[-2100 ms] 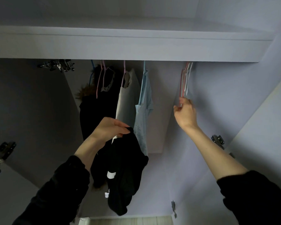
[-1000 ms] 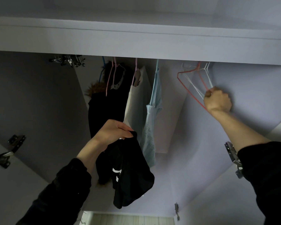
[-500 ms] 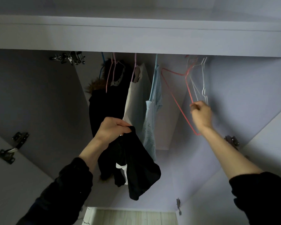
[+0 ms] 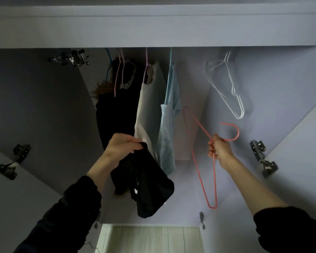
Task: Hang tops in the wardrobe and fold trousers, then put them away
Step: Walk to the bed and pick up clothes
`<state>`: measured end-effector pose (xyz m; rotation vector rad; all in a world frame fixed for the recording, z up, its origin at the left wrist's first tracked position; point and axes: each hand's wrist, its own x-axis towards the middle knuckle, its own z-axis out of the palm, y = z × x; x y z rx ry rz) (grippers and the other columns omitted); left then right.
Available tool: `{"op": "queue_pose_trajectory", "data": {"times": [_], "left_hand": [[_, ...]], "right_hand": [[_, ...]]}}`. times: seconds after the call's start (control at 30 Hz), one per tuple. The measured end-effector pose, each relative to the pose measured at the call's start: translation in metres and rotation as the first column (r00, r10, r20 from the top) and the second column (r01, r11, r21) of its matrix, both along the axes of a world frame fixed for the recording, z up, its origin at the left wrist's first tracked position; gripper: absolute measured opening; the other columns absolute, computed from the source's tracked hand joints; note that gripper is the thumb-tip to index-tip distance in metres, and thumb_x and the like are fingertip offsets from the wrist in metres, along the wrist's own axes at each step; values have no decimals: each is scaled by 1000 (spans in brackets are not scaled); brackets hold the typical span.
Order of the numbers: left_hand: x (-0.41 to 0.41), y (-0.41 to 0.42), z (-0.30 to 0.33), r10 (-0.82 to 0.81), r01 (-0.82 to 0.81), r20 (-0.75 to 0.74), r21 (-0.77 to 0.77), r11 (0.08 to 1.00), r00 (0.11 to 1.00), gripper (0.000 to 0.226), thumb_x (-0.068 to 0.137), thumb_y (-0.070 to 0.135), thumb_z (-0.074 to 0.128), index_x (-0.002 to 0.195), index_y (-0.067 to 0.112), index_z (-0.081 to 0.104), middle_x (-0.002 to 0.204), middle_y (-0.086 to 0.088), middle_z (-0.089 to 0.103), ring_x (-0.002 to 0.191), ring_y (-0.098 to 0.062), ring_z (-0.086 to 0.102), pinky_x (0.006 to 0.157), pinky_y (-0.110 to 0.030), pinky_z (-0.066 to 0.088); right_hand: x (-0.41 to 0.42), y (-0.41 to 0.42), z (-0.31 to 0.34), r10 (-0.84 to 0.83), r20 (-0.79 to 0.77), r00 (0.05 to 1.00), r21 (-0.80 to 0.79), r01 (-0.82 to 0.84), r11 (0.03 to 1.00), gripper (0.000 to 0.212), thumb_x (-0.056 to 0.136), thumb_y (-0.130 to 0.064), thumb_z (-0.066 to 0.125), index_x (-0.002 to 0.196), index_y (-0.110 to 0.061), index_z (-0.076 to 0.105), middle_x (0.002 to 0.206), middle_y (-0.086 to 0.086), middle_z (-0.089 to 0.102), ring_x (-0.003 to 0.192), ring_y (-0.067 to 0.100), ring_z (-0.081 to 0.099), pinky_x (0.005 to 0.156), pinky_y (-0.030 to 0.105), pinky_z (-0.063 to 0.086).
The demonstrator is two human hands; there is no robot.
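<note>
The left hand (image 4: 123,147) pinches a limp, light black top (image 4: 148,181) below the hanging clothes; the right hand (image 4: 219,148) grips a stiff pink wire hanger (image 4: 214,179) at its neck, best threaded through the collar.

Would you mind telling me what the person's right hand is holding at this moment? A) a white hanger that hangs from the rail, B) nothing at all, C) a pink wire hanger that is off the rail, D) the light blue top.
C: the right hand has its grip closed round the pink wire hanger near the neck, with the hook free in the air below the white hangers.
</note>
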<state>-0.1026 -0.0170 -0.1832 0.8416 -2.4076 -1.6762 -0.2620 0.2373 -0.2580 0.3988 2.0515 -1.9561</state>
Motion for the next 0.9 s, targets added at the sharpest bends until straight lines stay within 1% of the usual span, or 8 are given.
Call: {"op": "queue_pose_trajectory", "data": {"times": [0.1, 0.27, 0.3, 0.33, 0.37, 0.5, 0.67, 0.9], "left_hand": [[2, -3, -14, 111, -113, 36, 40, 993, 993, 13, 77, -1, 70, 89, 3, 72, 86, -15, 69, 81, -22, 63, 78, -29, 53], [15, 0, -36, 205, -237, 155, 234, 943, 966, 17, 86, -5, 60, 101, 1, 65, 92, -12, 63, 77, -18, 61, 64, -20, 51], [17, 0, -41, 236, -285, 195, 280, 917, 952, 17, 87, -4, 58, 101, 4, 64, 94, -11, 63, 82, -20, 60, 91, -34, 41], [20, 0, -47, 264, -330, 237, 312, 891, 935, 17, 88, -3, 56, 101, 6, 63, 94, -9, 62, 84, -20, 59, 65, -25, 48], [22, -1, -52, 283, -367, 275, 332, 869, 919, 16, 89, -2, 55, 98, 8, 62, 90, -7, 61, 81, -20, 57, 51, -22, 23], [26, -4, -62, 276, -391, 333, 351, 851, 901, 15, 90, 0, 54, 79, 9, 56, 75, -5, 57, 65, -15, 52, 50, -25, 21], [23, 1, -58, 185, -279, 310, 291, 915, 932, 8, 87, 5, 58, 80, 8, 57, 72, -5, 61, 64, -15, 57, 51, -26, 24], [22, 9, -55, 193, -268, 293, 243, 932, 936, 1, 84, 5, 61, 85, 5, 60, 72, -8, 60, 60, -17, 56, 51, -25, 26]], "right_hand": [[13, 7, -8, 84, 47, 995, -34, -83, 996, 36, 100, -23, 42, 72, -7, 59, 46, -1, 56, 38, 9, 50, 44, 17, 42], [31, 22, -27, 37, 74, 997, -264, -16, 964, 31, 100, -16, 41, 74, -6, 56, 40, -6, 55, 32, 0, 42, 47, 15, 30], [35, 25, -31, 10, 89, 996, -338, 20, 941, 31, 99, -18, 42, 74, -6, 54, 37, -6, 50, 31, 1, 36, 44, 15, 26], [39, 28, -33, -8, 107, 994, -402, 51, 914, 31, 99, -21, 42, 73, -7, 50, 35, -6, 44, 30, 2, 31, 43, 15, 22], [43, 31, -36, -15, 127, 992, -452, 72, 889, 32, 99, -24, 43, 71, -10, 47, 34, -6, 40, 29, 3, 28, 46, 18, 20], [59, 25, -40, 9, 160, 987, -606, 91, 790, 44, 98, -27, 44, 54, -22, 45, 36, -9, 28, 30, 3, 23, 53, 25, 14], [79, -8, -27, 99, 127, 987, -759, 33, 650, 38, 77, -38, 52, 41, -24, 53, 34, -9, 25, 32, 6, 27, 60, 25, 23], [88, -50, -9, 128, 111, 986, -892, 42, 451, 48, 82, -42, 50, 40, -19, 49, 34, -7, 29, 34, 7, 31, 64, 25, 35]]}}
